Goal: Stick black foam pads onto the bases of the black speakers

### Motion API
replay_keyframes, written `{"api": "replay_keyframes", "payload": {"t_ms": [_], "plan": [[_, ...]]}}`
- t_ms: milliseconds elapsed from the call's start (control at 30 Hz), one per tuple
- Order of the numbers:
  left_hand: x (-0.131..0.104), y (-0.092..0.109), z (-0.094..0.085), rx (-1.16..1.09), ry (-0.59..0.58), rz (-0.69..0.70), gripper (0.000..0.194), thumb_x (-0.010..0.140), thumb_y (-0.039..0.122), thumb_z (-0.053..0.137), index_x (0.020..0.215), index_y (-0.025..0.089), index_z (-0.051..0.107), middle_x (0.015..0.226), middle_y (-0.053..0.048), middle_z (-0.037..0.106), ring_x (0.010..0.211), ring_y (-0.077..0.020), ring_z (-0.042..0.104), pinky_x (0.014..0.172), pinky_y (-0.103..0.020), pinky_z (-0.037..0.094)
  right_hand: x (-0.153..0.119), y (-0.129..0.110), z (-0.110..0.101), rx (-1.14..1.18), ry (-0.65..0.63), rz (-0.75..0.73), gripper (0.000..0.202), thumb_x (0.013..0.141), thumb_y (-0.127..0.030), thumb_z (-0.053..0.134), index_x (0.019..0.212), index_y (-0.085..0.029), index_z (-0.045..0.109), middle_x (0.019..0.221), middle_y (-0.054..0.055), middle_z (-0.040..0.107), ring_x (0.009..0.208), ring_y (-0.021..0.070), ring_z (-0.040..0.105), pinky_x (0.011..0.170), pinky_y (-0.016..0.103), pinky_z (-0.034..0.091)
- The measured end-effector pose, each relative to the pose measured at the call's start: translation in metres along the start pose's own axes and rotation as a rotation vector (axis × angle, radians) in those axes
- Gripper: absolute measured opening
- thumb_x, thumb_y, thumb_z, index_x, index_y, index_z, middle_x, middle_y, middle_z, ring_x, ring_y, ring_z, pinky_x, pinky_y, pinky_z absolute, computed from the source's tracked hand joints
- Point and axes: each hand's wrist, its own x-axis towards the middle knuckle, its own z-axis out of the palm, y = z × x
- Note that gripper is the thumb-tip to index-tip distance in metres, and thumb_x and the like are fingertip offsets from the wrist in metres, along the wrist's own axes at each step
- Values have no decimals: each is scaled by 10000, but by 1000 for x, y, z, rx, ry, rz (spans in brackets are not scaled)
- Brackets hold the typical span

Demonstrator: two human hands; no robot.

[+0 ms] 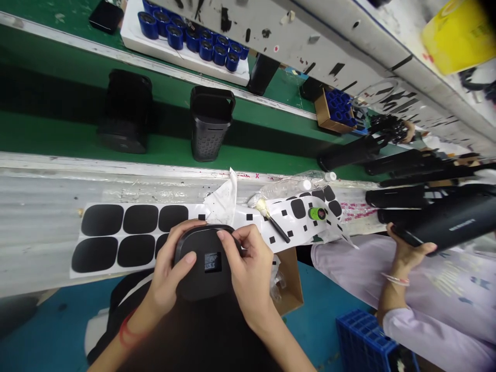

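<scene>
Between my two hands is a black plastic housing (205,287), its rounded-square end turned up towards me. A small printed label (212,262) sits in the middle of that end. My left hand (170,266) wraps round the left side, with the thumb on the face. On the other side my right hand (251,263) grips the upper right edge, thumb pressed on the face near the rim. Whether a small piece is under that thumb, I cannot tell. Just beyond lies a white sheet of black rounded-square stickers (140,219), partly covered by my left hand.
A brush (277,227), a crumpled white cloth (223,199) and a green roll (316,213) lie on the bench. Behind, a green conveyor (170,134) carries black housings (211,124). At right, a co-worker's hand (411,250) holds a long black housing (457,219) near a blue crate (364,336).
</scene>
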Motion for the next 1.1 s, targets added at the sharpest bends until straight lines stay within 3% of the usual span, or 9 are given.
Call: {"api": "replay_keyframes", "payload": {"t_ms": [167, 333, 500, 667, 900, 1000, 1100], "plan": [[1, -3, -2, 3, -16, -20, 388, 874, 442, 658, 1217, 261, 672, 1290, -56, 650, 1247, -297, 565, 1069, -356, 402, 0, -3, -2, 10, -35, 30, 270, 939, -312, 639, 736, -219, 486, 662, -67, 490, 601, 89, 459, 550, 212, 377], [1, -3, -2, -16, -8, -45, 389, 863, 447, 667, 1208, 268, 679, 1275, -51, 657, 1236, -308, 576, 1066, -373, 394, 0, -16, -17, -20, -199, 154, 218, 922, -379, 660, 818, -230, 539, 747, -50, 541, 677, 108, 514, 573, 217, 424], [1, -2, -3, -28, 0, -51, 379, 857, 446, 671, 1196, 279, 692, 1284, -45, 659, 1244, -309, 575, 1068, -371, 395, -6, -24, -33, -81, -334, 207, 140, 931, -340, 645, 1034, -263, 587, 962, -19, 635, 874, 149, 632, 756, 271, 535], [0, 3, -4, -54, 27, -99, 403, 822, 455, 691, 1167, 246, 699, 1263, -74, 671, 1236, -342, 574, 1083, -419, 381, -12, -21, -36, -193, -394, 130, 252, 944, -255, 621, 1176, -304, 537, 1082, -3, 621, 985, 178, 654, 850, 328, 580], [0, 1, -2, -78, 40, -137, 422, 808, 449, 708, 1180, 251, 697, 1251, -69, 682, 1234, -341, 584, 1087, -412, 380, -14, -17, -32, -328, -389, -20, 298, 995, -234, 554, 1291, -250, 528, 1133, 73, 634, 950, 226, 695, 768, 385, 648], [1, 2, -3, -91, 61, -150, 437, 786, 459, 721, 1169, 248, 705, 1250, -56, 686, 1243, -331, 586, 1050, -364, 415, -17, -14, -40, -537, -350, -195, 342, 996, -244, 560, 1338, -240, 570, 1304, 153, 604, 1253, 365, 584, 958, 589, 578], [2, 4, -5, -127, 81, -181, 469, 758, 478, 733, 1160, 240, 705, 1236, -50, 699, 1192, -318, 621, 960, -321, 477, -14, -4, -51, -633, -292, -204, 609, 973, -459, 602, 1514, -221, 451, 1591, 223, 352, 1526, 457, 218, 1099, 742, 389]]}}
